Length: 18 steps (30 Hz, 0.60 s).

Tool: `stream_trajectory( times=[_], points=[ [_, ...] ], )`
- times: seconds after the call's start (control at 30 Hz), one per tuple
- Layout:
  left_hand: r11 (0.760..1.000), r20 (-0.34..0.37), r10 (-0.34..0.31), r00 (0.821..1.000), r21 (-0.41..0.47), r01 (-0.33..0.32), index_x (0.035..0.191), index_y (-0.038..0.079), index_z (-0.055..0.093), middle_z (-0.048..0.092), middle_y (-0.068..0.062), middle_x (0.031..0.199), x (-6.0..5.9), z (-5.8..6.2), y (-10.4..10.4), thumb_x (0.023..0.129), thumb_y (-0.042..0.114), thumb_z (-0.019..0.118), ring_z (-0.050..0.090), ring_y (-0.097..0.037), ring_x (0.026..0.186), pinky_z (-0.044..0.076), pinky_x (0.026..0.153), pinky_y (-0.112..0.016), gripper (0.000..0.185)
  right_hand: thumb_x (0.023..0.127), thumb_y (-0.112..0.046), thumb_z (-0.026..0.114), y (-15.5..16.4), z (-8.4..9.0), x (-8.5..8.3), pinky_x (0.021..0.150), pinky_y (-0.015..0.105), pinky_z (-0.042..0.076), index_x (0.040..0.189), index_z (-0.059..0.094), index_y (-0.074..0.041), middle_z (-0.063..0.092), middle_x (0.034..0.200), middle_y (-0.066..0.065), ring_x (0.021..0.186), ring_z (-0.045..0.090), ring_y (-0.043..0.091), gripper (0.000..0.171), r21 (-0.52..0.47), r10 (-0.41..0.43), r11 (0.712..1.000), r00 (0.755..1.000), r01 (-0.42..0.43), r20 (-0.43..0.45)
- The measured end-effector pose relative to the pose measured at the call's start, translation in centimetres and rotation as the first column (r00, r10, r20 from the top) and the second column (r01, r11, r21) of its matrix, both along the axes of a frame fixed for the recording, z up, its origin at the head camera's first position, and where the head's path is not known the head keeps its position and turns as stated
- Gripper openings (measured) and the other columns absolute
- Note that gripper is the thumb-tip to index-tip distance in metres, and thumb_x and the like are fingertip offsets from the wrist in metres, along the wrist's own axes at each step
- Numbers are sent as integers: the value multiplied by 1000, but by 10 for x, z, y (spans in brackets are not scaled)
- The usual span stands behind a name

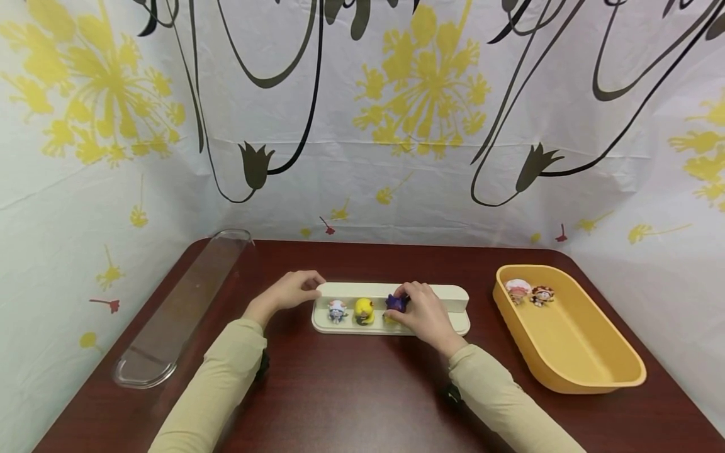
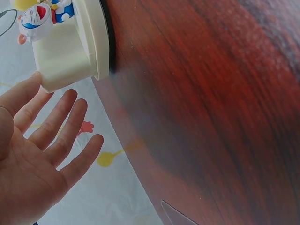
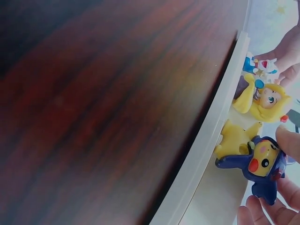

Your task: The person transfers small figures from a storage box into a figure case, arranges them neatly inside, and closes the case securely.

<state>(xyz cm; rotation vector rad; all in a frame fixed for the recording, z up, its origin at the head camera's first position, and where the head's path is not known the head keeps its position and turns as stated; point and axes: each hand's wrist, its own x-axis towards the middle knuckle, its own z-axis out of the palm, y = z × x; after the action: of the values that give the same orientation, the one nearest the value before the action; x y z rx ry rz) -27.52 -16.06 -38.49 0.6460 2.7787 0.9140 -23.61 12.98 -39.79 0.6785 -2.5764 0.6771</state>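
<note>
Standing upright — blue-hooded figure [image 1: 396, 302]

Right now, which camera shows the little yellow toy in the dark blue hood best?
The right wrist view: the small yellow figure in a dark blue hood fills it, face clear, fingers around it. The head view shows only a blue speck; the left wrist view misses it.

Three figurines [image 1: 364, 311] on the stand [image 1: 453, 294], two figurines [image 1: 530, 294] in the tub [image 1: 589, 371], one clear lid [image 1: 181, 308]

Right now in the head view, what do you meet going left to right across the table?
Clear lid → left hand → blue-white figure → yellow figure → purple figure → right hand → yellow tub.
</note>
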Motion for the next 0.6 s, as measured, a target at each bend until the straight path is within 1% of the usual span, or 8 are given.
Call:
stream_trajectory(
  times=[0.2, 0.37, 0.6],
  points=[
    [1000, 6, 13, 1000, -5, -13, 109, 6, 58, 58, -5, 95, 1, 0, 2, 85, 13, 59, 54, -22, 92, 43, 79, -37, 25, 64, -32, 78, 2, 1, 1, 66, 32, 41, 86, 60, -11, 56, 82, -1, 77, 50, 17, 36, -10, 25, 1000, 999, -26, -22],
    [1000, 3, 14, 1000, -5, -14, 108, 6, 58, 58, -4, 95, 2, 1, 2, 85, 13, 59, 55, -22, 92, 43, 78, -37, 24, 64, -32, 78, 3, 2, 4, 65, 33, 41, 87, 61, -12, 55, 82, -2, 78, 51, 18, 35, -14, 33, 999, 999, -33, -2],
    [1000, 6, 13, 1000, -5, -13, 109, 6, 58, 58, -4, 95, 2, 0, 1, 85, 13, 59, 54, -22, 92, 43, 79, -37, 25, 66, -28, 78, 2, 3, 4, 66, 31, 43, 85, 63, -11, 58, 82, -3, 76, 53, 12, 30, -11, 60, 998, 998, -60, 11]
  ],
)
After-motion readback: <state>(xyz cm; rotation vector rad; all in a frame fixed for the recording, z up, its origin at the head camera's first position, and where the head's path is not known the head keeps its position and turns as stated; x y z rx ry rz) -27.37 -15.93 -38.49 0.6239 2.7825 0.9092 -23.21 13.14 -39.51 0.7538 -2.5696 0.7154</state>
